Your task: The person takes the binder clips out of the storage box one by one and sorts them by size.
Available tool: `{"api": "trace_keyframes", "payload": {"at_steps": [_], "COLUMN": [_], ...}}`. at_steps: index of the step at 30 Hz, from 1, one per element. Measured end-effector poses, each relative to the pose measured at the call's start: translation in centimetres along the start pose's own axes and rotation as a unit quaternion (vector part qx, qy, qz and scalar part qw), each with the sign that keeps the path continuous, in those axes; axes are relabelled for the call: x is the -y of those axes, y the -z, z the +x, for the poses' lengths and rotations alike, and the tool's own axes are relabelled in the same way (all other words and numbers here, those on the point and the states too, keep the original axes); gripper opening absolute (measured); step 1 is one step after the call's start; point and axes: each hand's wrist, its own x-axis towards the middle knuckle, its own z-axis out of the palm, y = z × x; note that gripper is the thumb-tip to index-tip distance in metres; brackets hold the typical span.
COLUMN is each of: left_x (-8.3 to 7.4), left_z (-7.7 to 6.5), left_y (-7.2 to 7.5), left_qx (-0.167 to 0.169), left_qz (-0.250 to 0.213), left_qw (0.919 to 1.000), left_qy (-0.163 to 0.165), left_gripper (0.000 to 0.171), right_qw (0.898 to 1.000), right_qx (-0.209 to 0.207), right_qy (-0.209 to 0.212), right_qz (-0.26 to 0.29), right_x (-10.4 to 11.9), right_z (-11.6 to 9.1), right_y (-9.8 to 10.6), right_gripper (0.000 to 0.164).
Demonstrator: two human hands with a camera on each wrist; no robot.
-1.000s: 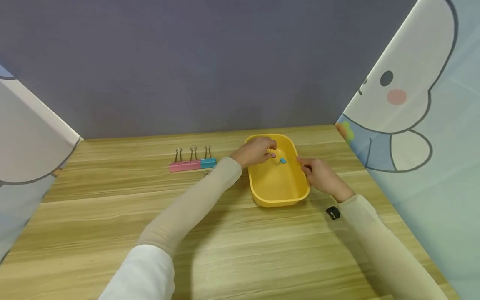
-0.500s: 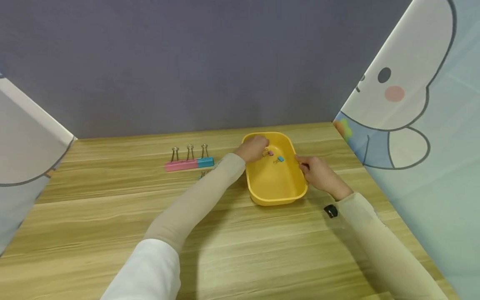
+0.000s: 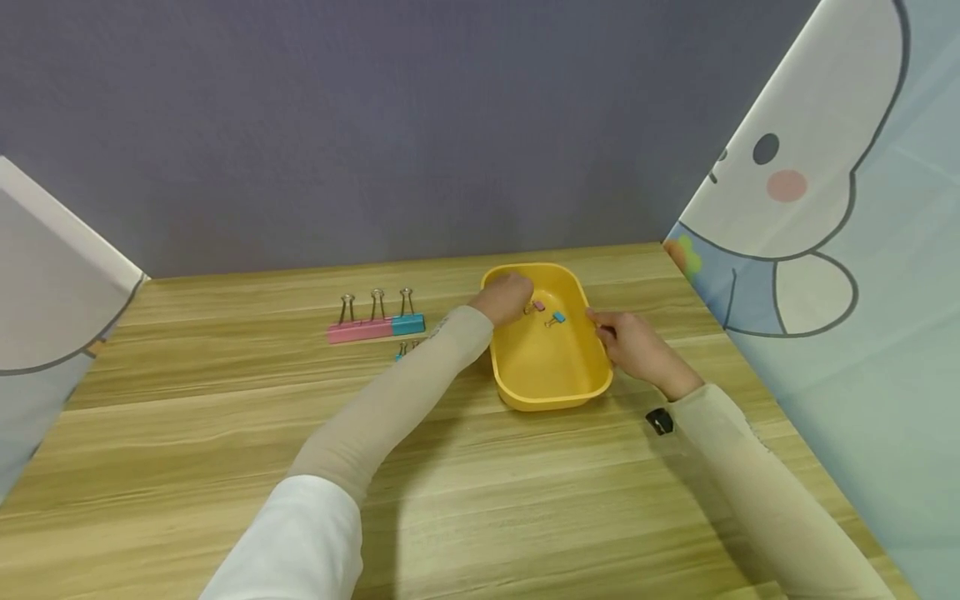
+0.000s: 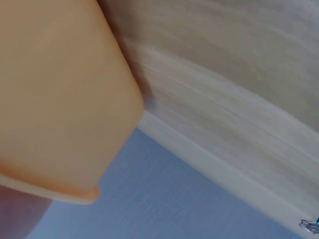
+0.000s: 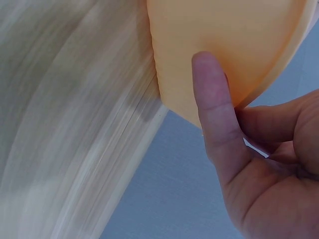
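A yellow plastic bin point(image 3: 547, 405) stands on the table. My left hand point(image 3: 507, 298) reaches over its left rim at the far end, knuckles up; its fingers are hidden, so whatever they hold cannot be seen. Close to that hand, a small pink binder clip point(image 3: 538, 307) and a small blue binder clip point(image 3: 558, 317) lie on the bin floor. At the bin's right side, my right hand point(image 3: 637, 346) pinches the rim. The right wrist view shows its thumb point(image 5: 212, 94) along the outer wall, the other fingers mostly behind the rim.
Left of the bin, large pink binder clips point(image 3: 360, 331) and a large blue binder clip point(image 3: 408, 325) stand in a row. Smaller blue clips point(image 3: 400, 357) sit partly behind the left sleeve. A grey-blue wall point(image 3: 375, 150) rises behind the wooden table point(image 3: 525, 517).
My left hand has turned and shifted slightly left, its fingertips dropping out of sight; more of the pink clip shows. The right hand keeps its hold on the bin. The head view has shifted slightly.
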Motion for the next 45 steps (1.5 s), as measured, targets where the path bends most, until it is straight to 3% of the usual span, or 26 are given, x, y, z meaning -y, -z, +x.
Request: {"api": "trace_keyframes", "payload": {"at_steps": [7,23,28,35,45], "left_x": [-0.1,-0.2,0.0,0.2,-0.2], "left_z": [0.3,0.6,0.8,1.0,0.0], "left_y": [-0.5,-0.9,-1.2,-1.2,0.3], "left_qx": [-0.008,-0.007,-0.025,-0.045,-0.056], "left_qz": [0.030,0.036,0.008,-0.024,-0.023], "left_qw": [0.9995,0.9993,0.9994,0.9969,0.9921], "left_qy": [-0.005,-0.007,-0.022,-0.060,-0.110], "left_gripper": [0.010,0.010,0.012,0.033,0.013], "right_qw": [1.000,1.000,1.000,1.000,1.000], "right_qx": [0.000,0.001,0.006,0.003,0.007], "right_qy": [-0.002,-0.007,-0.011,-0.012,-0.012], "right_qz": [-0.001,0.000,0.003,0.002,-0.003], "right_x": [0.0,0.1,0.2,0.4,0.3], "right_z": [0.0,0.3,0.3,0.3,0.2], "right_y": [-0.1,-0.3,-0.3,-0.1,-0.2], "right_gripper": [0.039,0.039,0.039,0.039,0.039]}}
